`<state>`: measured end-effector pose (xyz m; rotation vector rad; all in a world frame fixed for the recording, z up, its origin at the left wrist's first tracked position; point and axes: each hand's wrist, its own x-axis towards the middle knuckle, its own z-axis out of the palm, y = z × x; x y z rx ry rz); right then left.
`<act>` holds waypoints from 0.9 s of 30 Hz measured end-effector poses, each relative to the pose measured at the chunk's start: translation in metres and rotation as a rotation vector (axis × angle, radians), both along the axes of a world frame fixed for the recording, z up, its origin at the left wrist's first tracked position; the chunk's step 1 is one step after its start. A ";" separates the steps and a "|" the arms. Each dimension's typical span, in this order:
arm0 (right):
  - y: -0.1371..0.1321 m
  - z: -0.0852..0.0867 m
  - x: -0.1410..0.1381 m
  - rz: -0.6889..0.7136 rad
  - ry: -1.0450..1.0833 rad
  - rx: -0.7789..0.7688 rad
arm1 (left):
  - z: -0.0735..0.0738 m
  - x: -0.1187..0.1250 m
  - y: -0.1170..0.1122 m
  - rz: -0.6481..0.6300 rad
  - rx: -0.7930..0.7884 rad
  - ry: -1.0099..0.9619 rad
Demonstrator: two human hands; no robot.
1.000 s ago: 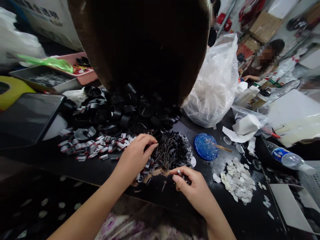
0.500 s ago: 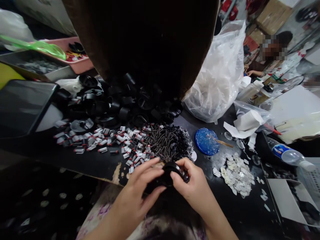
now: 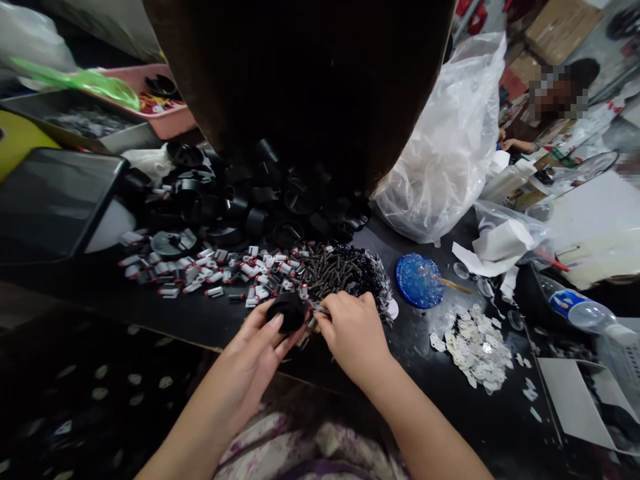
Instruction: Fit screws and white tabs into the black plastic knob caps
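Note:
My left hand [image 3: 257, 343] grips a black round plastic part [image 3: 287, 312] above the table's front edge. Close beside it, my right hand [image 3: 355, 330] has its thumb and fingertips pinched together by the springs; whatever lies between them is too small to make out. Just beyond both hands are a heap of dark metal springs [image 3: 325, 270] and a pile of tiny black pieces [image 3: 367, 273]. Short grey-and-white plastic pieces with red bands [image 3: 215, 275] are spread to the left of the springs.
Black plastic housings [image 3: 250, 213] lie heaped before a big dark container [image 3: 300, 73]. To the right are a blue lid with grease [image 3: 419, 280] and a stick, a pile of pale flat pieces [image 3: 477, 350], a clear bag [image 3: 445, 147] and a bottle [image 3: 580, 308]. Another person sits at far right.
The black part has moved left and is now in my left hand alone. My right hand has let go of it and turned fingertips-down beside the springs. The view has shifted slightly.

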<state>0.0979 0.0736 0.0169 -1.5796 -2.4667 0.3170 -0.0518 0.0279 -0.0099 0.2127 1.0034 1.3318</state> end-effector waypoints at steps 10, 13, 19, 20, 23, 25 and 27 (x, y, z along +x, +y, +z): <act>-0.019 0.012 0.014 -0.034 0.572 -0.111 | 0.006 0.003 -0.008 -0.133 -0.087 -0.187; -0.022 0.013 0.012 -0.020 0.671 -0.131 | 0.007 0.005 -0.010 -0.102 -0.135 -0.306; -0.024 0.014 0.014 0.077 0.535 0.069 | 0.007 0.013 -0.014 -0.017 -0.091 -0.260; -0.022 0.013 0.014 0.063 0.495 0.062 | 0.006 0.013 -0.014 -0.001 -0.063 -0.217; -0.009 0.008 0.010 -0.020 0.246 0.044 | 0.004 0.011 -0.014 0.080 -0.009 -0.113; 0.001 0.003 0.005 -0.057 0.026 0.049 | 0.003 0.010 -0.011 0.130 -0.002 -0.099; 0.009 0.000 0.000 -0.058 -0.114 0.048 | 0.004 0.011 -0.007 0.161 -0.005 -0.105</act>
